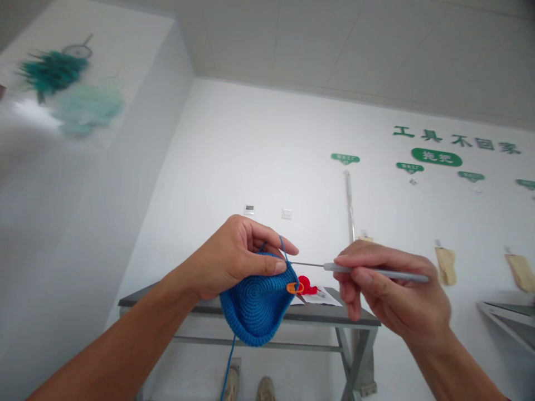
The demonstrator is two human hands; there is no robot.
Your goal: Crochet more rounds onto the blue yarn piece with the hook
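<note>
My left hand pinches the upper edge of a round blue crochet piece, worked in spiral rows with a curled rim. A strand of blue yarn runs up over my left index finger, and another tail hangs below the piece. Between the fingers of my right hand lies a crochet hook with a grey handle, held like a pen. Its thin metal shaft reaches left to the edge by my left thumb; the tip is too small to make out. An orange stitch marker is clipped to the right rim.
Behind the work stands a grey table with red yarn and white paper on it. A pole hangs on the white wall under green signs. Another shelf or table edge juts in at the right.
</note>
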